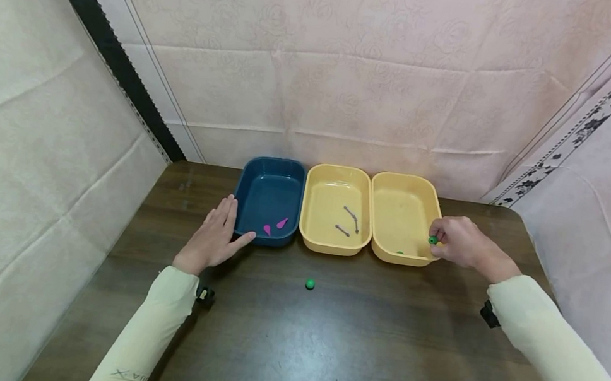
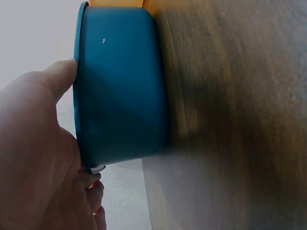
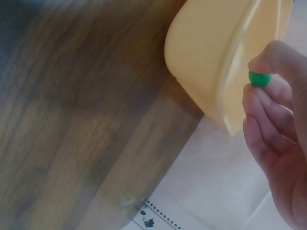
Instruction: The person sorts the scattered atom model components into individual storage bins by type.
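My right hand [image 1: 462, 241] pinches a small green bead [image 3: 260, 79] between thumb and fingers, at the right rim of the right yellow tray [image 1: 402, 209]. Inside that tray, a bit of another green piece [image 1: 399, 252] shows behind the front wall. My left hand [image 1: 214, 236] rests with spread, straight fingers along the left and front rim of the blue tray [image 2: 120, 86]. Two pink pieces [image 1: 282, 222] lie in the blue tray. On the table in front of the trays sits one more green bead [image 1: 310, 284].
Between the outer trays stands the middle yellow tray [image 1: 333, 241], with several thin grey-purple pieces [image 1: 342, 230] in it. All three trays stand side by side on the dark wooden table [image 1: 263, 350]. Pale cloth [image 1: 351, 94] hangs behind and on both sides.
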Action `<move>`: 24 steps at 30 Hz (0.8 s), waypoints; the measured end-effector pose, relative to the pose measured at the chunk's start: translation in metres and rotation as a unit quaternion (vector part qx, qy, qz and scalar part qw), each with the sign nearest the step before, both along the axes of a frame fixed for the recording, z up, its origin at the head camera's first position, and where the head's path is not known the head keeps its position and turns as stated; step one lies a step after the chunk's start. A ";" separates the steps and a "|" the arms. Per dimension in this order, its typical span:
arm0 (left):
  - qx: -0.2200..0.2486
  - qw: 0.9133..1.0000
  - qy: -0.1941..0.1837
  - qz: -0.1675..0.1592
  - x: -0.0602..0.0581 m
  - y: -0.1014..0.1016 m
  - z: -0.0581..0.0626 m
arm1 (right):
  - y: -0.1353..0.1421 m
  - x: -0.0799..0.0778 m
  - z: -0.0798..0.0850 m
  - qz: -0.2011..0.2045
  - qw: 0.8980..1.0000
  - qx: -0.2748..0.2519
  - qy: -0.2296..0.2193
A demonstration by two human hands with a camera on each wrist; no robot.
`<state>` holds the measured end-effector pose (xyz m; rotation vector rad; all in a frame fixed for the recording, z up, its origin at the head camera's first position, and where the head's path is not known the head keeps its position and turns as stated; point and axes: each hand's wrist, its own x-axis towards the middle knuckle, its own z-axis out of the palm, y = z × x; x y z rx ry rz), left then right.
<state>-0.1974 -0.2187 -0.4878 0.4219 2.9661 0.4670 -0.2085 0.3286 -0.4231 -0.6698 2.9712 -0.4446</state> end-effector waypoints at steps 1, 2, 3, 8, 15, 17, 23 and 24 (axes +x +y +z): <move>0.000 1.000 0.001 0.000 0.000 0.000 0.000 | 0.001 0.000 -0.001 -0.001 1.000 -0.001 0.001; 0.000 1.000 0.001 0.000 0.000 0.000 0.000 | 0.001 0.000 -0.002 -0.002 1.000 -0.001 0.002; 0.000 1.000 0.002 0.000 0.000 0.000 -0.001 | 0.001 -0.001 -0.002 -0.005 1.000 0.001 0.003; 0.001 1.000 0.003 -0.001 0.000 0.000 -0.001 | 0.002 -0.001 -0.003 -0.019 1.000 0.012 0.013; 0.001 1.000 0.000 0.001 0.000 0.000 -0.002 | -0.004 0.002 0.015 -0.012 0.999 0.006 0.047; 0.001 1.000 0.000 0.001 0.001 0.000 -0.001 | -0.008 0.004 0.020 0.001 0.998 0.005 0.063; 0.002 1.000 0.003 0.001 0.002 0.001 0.001 | -0.028 0.017 0.037 0.055 0.994 -0.016 0.095; 0.003 1.000 0.003 0.001 0.003 0.001 0.001 | -0.032 0.019 0.039 0.064 0.993 -0.018 0.097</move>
